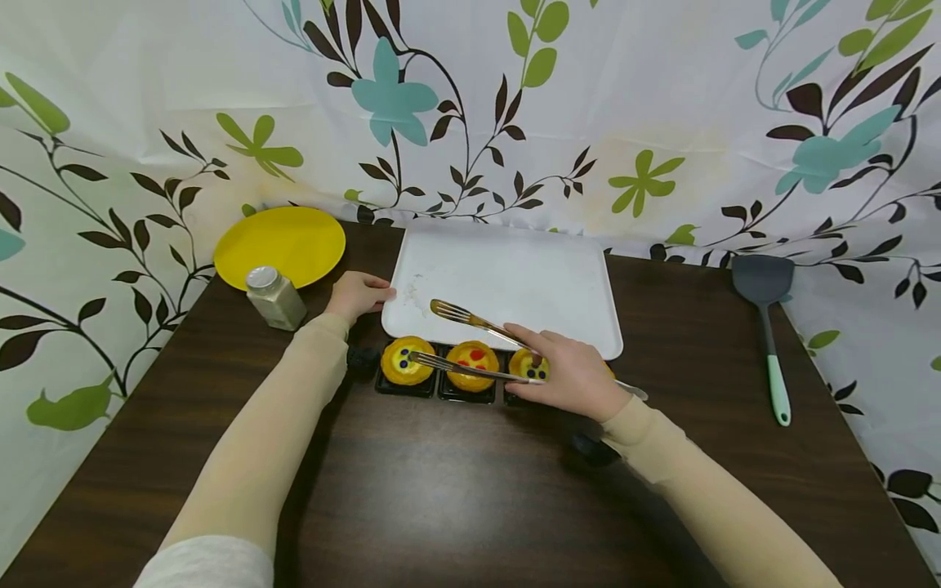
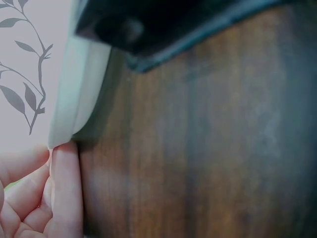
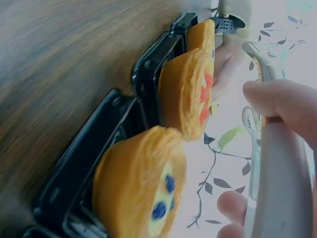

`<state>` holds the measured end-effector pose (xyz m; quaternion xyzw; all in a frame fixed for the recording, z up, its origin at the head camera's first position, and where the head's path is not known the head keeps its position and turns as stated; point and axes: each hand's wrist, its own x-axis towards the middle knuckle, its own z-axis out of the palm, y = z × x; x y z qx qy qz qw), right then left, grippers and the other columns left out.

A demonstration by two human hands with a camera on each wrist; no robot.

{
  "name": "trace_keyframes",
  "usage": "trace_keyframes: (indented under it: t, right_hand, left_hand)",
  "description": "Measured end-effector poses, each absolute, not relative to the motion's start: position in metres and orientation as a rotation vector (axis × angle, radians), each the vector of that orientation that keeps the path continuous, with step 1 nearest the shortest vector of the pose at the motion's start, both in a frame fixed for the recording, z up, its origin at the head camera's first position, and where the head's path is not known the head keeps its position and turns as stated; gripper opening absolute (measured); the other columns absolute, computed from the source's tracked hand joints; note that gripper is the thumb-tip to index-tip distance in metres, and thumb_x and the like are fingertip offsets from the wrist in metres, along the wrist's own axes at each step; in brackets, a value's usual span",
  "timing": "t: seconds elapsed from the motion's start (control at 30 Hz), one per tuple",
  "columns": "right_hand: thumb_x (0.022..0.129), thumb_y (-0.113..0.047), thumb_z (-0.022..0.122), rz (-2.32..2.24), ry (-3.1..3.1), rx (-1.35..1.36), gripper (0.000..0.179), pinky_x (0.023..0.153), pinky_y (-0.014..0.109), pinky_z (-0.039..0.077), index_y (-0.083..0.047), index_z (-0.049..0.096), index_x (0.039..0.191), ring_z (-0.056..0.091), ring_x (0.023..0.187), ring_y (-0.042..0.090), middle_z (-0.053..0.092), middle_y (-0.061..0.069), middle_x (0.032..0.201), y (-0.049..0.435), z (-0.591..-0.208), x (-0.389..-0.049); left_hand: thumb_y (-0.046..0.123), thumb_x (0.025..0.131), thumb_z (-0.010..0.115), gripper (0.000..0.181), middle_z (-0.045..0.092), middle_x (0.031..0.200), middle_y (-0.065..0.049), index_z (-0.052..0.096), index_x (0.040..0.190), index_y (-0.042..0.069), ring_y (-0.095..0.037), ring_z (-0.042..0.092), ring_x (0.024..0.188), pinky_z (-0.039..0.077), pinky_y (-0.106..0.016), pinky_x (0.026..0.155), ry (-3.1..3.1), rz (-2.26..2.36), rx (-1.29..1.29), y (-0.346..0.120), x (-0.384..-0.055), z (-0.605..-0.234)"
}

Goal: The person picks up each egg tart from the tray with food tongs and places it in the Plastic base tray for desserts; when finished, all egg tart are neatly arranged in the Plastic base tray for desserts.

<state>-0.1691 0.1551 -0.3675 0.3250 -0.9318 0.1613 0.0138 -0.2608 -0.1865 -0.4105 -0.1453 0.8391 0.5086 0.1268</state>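
My left hand (image 1: 358, 296) pinches the left rim of a white tray (image 1: 507, 282); the left wrist view shows thumb and fingers at the tray's edge (image 2: 74, 99). In my right hand (image 1: 573, 376) is a pair of metal tongs (image 1: 472, 318), its arms spread apart and pointing left, with nothing between the tips. Below the tongs lie a blueberry-topped tart (image 1: 405, 366), a red-topped tart (image 1: 470, 354) and another blueberry tart (image 1: 525, 362), each in a black plastic compartment (image 3: 69, 163). A further tart is mostly hidden behind my right hand.
A yellow plate (image 1: 294, 241) lies at the back left, and a shaker jar (image 1: 275, 298) with pale contents stands in front of it. At the far right is a grey spatula (image 1: 762, 282) with a mint handle. A patterned cloth (image 1: 470, 98) hangs behind the dark wooden table (image 1: 441, 490).
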Motion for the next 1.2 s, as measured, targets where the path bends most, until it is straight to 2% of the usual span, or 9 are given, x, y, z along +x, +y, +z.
trace_keyframes:
  t: [0.2, 0.5, 0.73, 1.2]
  right_hand:
    - [0.074, -0.045, 0.077, 0.575, -2.954, 0.85, 0.077, 0.05, 0.025, 0.042, -0.015, 0.047, 0.138, 0.051, 0.065, 0.012, 0.063, 0.003, 0.085, 0.167, -0.368, -0.172]
    - [0.079, -0.034, 0.075, 0.756, -2.988, 0.628, 0.072, 0.046, 0.027, 0.035, -0.009, 0.043, 0.139, 0.042, 0.052, 0.013, 0.06, 0.009, 0.086, 0.2, -0.372, -0.18]
    - [0.081, -0.032, 0.073, 0.854, -3.012, 0.45, 0.069, 0.05, 0.027, 0.039, -0.005, 0.043, 0.136, 0.047, 0.062, 0.018, 0.059, 0.01, 0.087, 0.233, -0.386, -0.182]
    - [0.083, -0.027, 0.069, 0.788, -3.011, 0.131, 0.072, 0.059, 0.032, 0.044, 0.006, 0.035, 0.137, 0.052, 0.07, 0.027, 0.059, 0.021, 0.09, 0.295, -0.397, -0.184]
  left_hand:
    - [0.015, 0.093, 0.062, 0.037, 0.057, 0.125, -0.022, 0.058, 0.124, -0.004, -0.032, 0.062, 0.109, 0.051, -0.036, 0.093, 2.423, 1.486, -0.437, -0.186, -0.259, -0.407]
    - [0.015, 0.093, 0.061, 0.038, 0.056, 0.126, -0.023, 0.057, 0.126, -0.004, -0.032, 0.061, 0.109, 0.051, -0.036, 0.094, 2.417, 1.481, -0.436, -0.187, -0.258, -0.405]
    - [0.016, 0.093, 0.061, 0.038, 0.056, 0.125, -0.023, 0.058, 0.126, -0.004, -0.032, 0.061, 0.109, 0.051, -0.036, 0.094, 2.422, 1.481, -0.436, -0.186, -0.259, -0.404]
    - [0.014, 0.094, 0.06, 0.038, 0.056, 0.124, -0.024, 0.056, 0.126, -0.005, -0.033, 0.061, 0.109, 0.051, -0.037, 0.094, 2.441, 1.48, -0.418, -0.184, -0.259, -0.407]
